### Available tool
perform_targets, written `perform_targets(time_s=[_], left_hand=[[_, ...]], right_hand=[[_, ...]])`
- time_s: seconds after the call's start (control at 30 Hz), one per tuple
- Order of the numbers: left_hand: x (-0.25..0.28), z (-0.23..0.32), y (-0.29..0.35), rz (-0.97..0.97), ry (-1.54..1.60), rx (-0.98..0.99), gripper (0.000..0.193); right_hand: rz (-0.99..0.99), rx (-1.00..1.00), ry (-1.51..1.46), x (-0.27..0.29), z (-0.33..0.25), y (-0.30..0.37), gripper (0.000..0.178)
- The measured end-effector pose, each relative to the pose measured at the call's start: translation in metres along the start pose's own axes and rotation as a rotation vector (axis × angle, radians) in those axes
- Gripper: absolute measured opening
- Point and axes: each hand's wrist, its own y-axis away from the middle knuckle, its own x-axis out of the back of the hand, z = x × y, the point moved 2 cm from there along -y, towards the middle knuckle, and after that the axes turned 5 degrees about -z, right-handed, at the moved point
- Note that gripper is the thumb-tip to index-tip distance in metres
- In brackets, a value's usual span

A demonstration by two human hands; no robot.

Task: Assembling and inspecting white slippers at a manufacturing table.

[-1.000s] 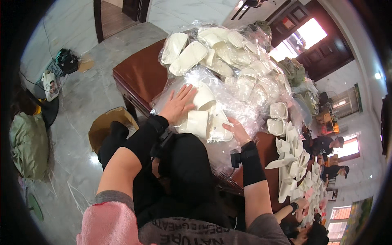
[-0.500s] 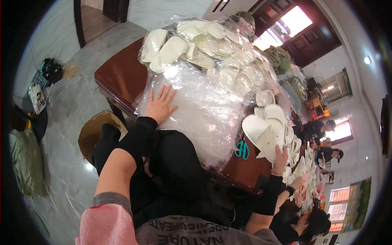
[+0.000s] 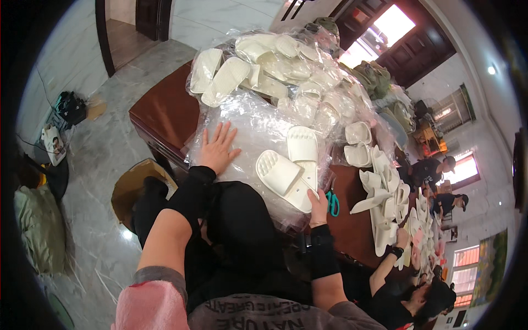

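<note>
My left hand (image 3: 218, 147) lies flat with fingers spread on a stack of clear plastic bags (image 3: 250, 127) at the near edge of a brown table (image 3: 162, 110). My right hand (image 3: 317, 201) grips a pair of white slippers (image 3: 290, 169) by their near end, resting them soles up on the same plastic bags. Both wrists wear black sleeves. A heap of bagged white slippers (image 3: 264, 60) fills the far side of the table.
Teal-handled scissors (image 3: 333, 203) lie just right of my right hand. Loose white slippers (image 3: 379, 181) run along the table to the right, where another person's hand (image 3: 403, 237) works. A cardboard box (image 3: 129, 187) stands on the marble floor at left. Other people sit far right.
My right hand swung out to the right, took a pair of white slippers and brought them back onto the plastic bags. My left hand stayed flat on the bags.
</note>
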Motion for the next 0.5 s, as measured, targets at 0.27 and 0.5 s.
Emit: perform_targets(time_s=[0.27,0.5], left_hand=[[-0.002,-0.005,0.002,0.008,-0.034,0.003,0.064],[-0.001,-0.002,0.002,-0.034,-0.065,0.003,0.063]], right_hand=[[0.094,0.079,0.064,-0.011,0.003,0.008,0.033],[0.117,0.053,0.001,-0.010,0.008,0.010,0.033]])
